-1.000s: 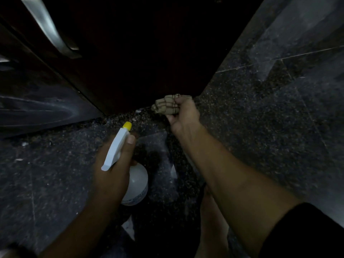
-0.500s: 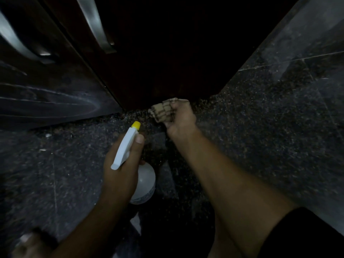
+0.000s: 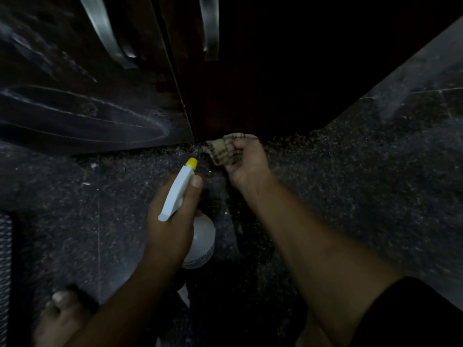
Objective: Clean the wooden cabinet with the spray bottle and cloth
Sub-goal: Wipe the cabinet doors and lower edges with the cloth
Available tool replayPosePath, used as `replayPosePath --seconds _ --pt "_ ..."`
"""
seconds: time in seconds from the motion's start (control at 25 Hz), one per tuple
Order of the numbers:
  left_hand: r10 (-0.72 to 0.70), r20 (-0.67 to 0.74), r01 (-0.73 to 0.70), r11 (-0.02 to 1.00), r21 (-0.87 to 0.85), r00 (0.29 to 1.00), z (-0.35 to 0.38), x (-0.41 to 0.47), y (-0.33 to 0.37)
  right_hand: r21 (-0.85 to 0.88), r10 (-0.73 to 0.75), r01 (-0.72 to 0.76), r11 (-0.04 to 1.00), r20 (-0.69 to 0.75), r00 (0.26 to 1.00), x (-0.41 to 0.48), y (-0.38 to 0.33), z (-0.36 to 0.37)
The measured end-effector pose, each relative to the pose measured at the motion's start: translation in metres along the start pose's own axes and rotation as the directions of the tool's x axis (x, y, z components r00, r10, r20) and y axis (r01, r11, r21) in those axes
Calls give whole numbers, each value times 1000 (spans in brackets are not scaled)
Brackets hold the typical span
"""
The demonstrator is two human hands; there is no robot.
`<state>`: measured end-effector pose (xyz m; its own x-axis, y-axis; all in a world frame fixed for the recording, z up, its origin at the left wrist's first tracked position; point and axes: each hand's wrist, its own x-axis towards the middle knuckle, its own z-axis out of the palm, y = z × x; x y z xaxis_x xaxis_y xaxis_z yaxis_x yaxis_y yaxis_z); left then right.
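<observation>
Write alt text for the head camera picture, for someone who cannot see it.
A person's right hand grips a bunched checked cloth at the foot of a dark wooden cabinet, while the left hand holds a white spray bottle with a yellow nozzle. The floor is dark speckled stone.

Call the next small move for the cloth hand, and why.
Probably slide the cloth rightward along the right door's bottom edge. The right hand grips it bunched at that edge's left end, beside the seam between doors, so the rest of the edge lies to its right. The left hand holds the spray bottle nearby, nozzle toward that corner.
</observation>
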<state>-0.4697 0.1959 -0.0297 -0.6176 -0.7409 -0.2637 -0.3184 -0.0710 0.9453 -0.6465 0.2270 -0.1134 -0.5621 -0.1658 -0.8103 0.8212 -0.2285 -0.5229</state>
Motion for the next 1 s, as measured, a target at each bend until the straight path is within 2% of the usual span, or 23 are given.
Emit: replayPosePath --seconds 0.04,0.12,0.2,0.24,0.4,0.48,0.56,0.64,0.76,0.84,0.96,1.0 --pt "8 1 -8 1000 0 1000 -3 0 -1 0 -29 29 1000 2 1000 3 -4 -6" --pt "20 6 -20 1000 -8 1000 -8 1 -4 76 -118 125 989 -93 989 18 -23 -24" --pt "23 2 -23 1000 -15 1000 -13 2 -6 160 -129 158 974 -174 976 27 -35 -32" --pt "24 5 -24 1000 -20 1000 -13 3 -6 160 -127 154 975 -171 977 24 -38 -31" --pt "46 31 -46 999 -7 998 -5 4 -6 -39 -77 74 996 -92 993 10 -29 -18" --pt "58 45 -58 998 -3 997 4 5 -3 -13 -131 131 991 -181 975 17 -46 -32" --pt "59 39 -58 998 -16 998 15 5 0 87 -162 199 976 -317 934 32 -78 -55" --pt "54 41 -54 998 -20 998 26 7 2 155 -191 260 953 -358 914 31 -103 -74" --pt "79 73 -78 997 -20 994 39 7 3 0 -227 241 970 -337 914 15 -101 -73" --pt "84 86 -83 996 -15 993 43 6 4 -34 -205 206 978 -351 914 20 -87 -65" --pt "75 101 -72 997 -26 992 47 5 8 33 -209 249 968 -445 871 52 -101 -80" --pt "75 106 -73 997 -23 992 47 6 9 65 -195 247 967 -440 876 50 -109 -83"
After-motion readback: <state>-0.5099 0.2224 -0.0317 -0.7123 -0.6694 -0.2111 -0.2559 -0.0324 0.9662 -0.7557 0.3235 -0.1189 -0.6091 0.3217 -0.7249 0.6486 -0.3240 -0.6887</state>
